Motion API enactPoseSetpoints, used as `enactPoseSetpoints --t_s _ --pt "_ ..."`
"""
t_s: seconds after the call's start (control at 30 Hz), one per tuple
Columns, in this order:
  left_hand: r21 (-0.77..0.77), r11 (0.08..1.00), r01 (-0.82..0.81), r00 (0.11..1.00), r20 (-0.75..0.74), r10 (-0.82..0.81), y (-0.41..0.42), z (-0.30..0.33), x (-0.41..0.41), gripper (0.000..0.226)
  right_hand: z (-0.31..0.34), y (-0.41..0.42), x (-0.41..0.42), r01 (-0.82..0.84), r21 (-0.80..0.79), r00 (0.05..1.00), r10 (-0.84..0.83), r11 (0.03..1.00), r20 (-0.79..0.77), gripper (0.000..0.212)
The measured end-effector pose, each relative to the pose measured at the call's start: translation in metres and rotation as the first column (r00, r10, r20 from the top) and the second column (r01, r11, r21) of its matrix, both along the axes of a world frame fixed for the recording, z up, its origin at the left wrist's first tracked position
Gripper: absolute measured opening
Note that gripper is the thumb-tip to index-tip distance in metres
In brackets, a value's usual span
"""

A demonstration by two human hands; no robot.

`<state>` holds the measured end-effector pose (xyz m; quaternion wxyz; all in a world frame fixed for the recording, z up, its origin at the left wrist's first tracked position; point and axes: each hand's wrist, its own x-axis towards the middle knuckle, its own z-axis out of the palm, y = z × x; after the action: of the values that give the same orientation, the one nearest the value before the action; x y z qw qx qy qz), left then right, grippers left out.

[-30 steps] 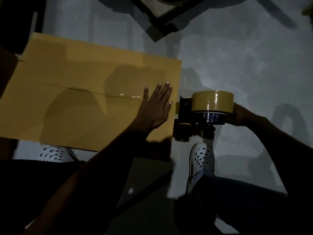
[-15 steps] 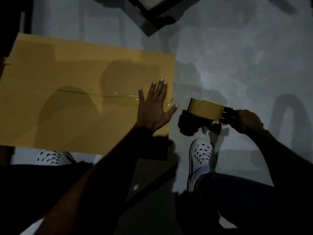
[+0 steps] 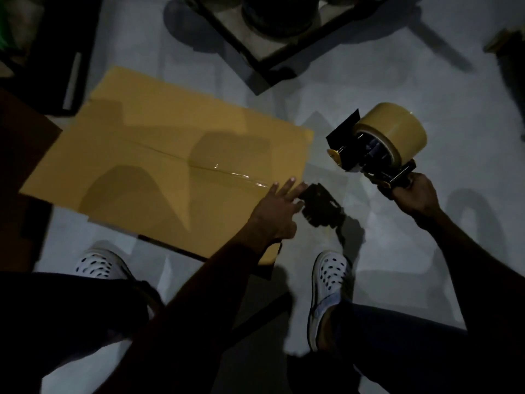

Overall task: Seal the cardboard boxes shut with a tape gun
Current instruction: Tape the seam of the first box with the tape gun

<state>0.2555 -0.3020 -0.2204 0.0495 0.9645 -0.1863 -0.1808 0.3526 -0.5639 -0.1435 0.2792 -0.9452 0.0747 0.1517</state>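
A brown cardboard box (image 3: 159, 155) lies on the grey floor, its flaps closed, with a shiny strip of clear tape (image 3: 227, 173) along the middle seam toward the right edge. My left hand (image 3: 277, 209) lies at that right edge where the tape ends, fingers straight and reaching over the side. My right hand (image 3: 413, 194) grips the handle of a black tape gun (image 3: 369, 155) carrying a thick roll of tan tape (image 3: 393, 129). The gun hangs in the air to the right of the box, apart from it.
My two white perforated shoes (image 3: 329, 277) (image 3: 99, 263) stand on the floor below the box. A dark frame with a round object (image 3: 272, 32) sits at the top. Dark furniture (image 3: 42, 52) fills the upper left, a dark brown surface (image 3: 20, 172) the left edge.
My right hand has lifted the tape gun up and away from the box's right edge. My left hand slid from flat on the lid to the box's right edge. The view tilted.
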Motion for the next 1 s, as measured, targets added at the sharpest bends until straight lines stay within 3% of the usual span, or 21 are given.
enactPoseSetpoints --t_s 0.1,0.17,0.27,0.33,0.4,0.47,0.53,0.6,0.67,0.73,0.8,0.9,1.0 --pt "0.001 1.0 0.011 1.0 -0.027 -0.011 -0.012 0.001 -0.006 0.091 0.007 0.018 0.001 0.027 0.071 0.999 -0.025 0.997 -0.027 0.022" --pt "-0.036 0.999 -0.024 0.999 0.032 0.025 -0.011 -0.002 -0.019 0.094 0.005 0.038 0.005 0.005 0.126 0.999 0.002 0.992 -0.05 0.023" --pt "-0.21 0.955 -0.209 0.967 0.104 0.235 0.005 -0.017 -0.066 0.08 -0.001 0.081 0.014 -0.039 0.203 0.995 0.057 0.978 -0.086 0.028" --pt "-0.247 0.876 -0.414 0.891 0.087 0.446 0.024 -0.03 -0.105 0.078 -0.006 0.111 0.024 -0.083 0.235 0.99 0.108 0.968 -0.095 0.024" --pt "-0.19 0.756 -0.626 0.743 0.15 0.653 0.041 -0.038 -0.143 0.084 -0.012 0.137 0.037 -0.136 0.25 0.981 0.166 0.959 -0.099 0.021" --pt "-0.186 0.517 -0.836 0.504 0.113 0.856 0.049 -0.038 -0.165 0.098 -0.019 0.159 0.05 -0.172 0.255 0.97 0.209 0.952 -0.123 0.024" --pt "-0.251 0.262 -0.932 0.28 -0.039 0.959 0.046 -0.035 -0.166 0.118 -0.024 0.174 0.059 -0.213 0.228 0.952 0.255 0.95 -0.17 0.035" --pt "-0.387 0.108 -0.916 0.178 -0.147 0.973 0.04 -0.032 -0.158 0.132 -0.034 0.178 0.068 -0.212 0.228 0.943 0.26 0.95 -0.208 0.049" --pt "-0.465 0.021 -0.885 0.141 -0.225 0.964 0.034 -0.023 -0.148 0.143 -0.053 0.171 0.081 -0.178 0.234 0.95 0.229 0.956 -0.212 0.053" --pt "-0.43 0.016 -0.902 0.15 -0.281 0.948 0.034 -0.017 -0.142 0.15 -0.079 0.156 0.096 -0.179 0.232 0.954 0.227 0.956 -0.197 0.047" --pt "-0.435 0.071 -0.898 0.218 -0.297 0.93 0.042 -0.017 -0.14 0.154 -0.076 0.145 0.092 -0.134 0.214 0.969 0.173 0.968 -0.174 0.043" --pt "-0.487 0.211 -0.848 0.382 -0.284 0.879 0.061 -0.021 -0.137 0.156 -0.053 0.13 0.065 -0.079 0.193 0.98 0.112 0.978 -0.166 0.035" --pt "-0.412 0.378 -0.829 0.531 -0.365 0.765 0.085 -0.01 -0.121 0.153 -0.042 0.097 0.036 0.029 0.222 0.98 0.016 0.975 -0.198 0.037"
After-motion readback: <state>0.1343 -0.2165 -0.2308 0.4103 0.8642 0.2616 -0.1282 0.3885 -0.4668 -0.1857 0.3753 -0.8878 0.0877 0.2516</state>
